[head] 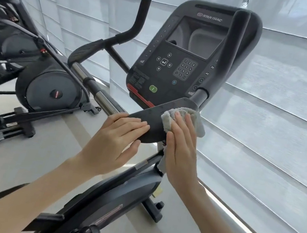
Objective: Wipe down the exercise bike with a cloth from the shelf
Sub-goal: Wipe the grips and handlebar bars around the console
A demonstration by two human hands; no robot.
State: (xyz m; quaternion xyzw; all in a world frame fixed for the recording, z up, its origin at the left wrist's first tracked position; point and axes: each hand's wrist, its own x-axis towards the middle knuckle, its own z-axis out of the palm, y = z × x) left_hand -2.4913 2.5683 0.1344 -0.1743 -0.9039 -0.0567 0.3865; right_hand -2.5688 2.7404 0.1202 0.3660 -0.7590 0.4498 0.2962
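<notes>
The dark grey exercise bike (127, 197) stands in front of me, its console (180, 60) with screen and keypad upright at centre. Below the console a flat dark pad (155, 114) joins the handlebars. My left hand (113, 142) grips the near left end of that pad, fingers on top and thumb under it. My right hand (181, 151) presses a light grey fluffy cloth (194, 119) flat against the pad's right end. Part of the cloth hangs below my palm.
Another dark exercise machine (38, 84) stands to the left on the pale floor (20, 155). White sheer blinds (283, 97) cover the window along the right and back. The bike's left handlebar (138, 22) rises beside the console.
</notes>
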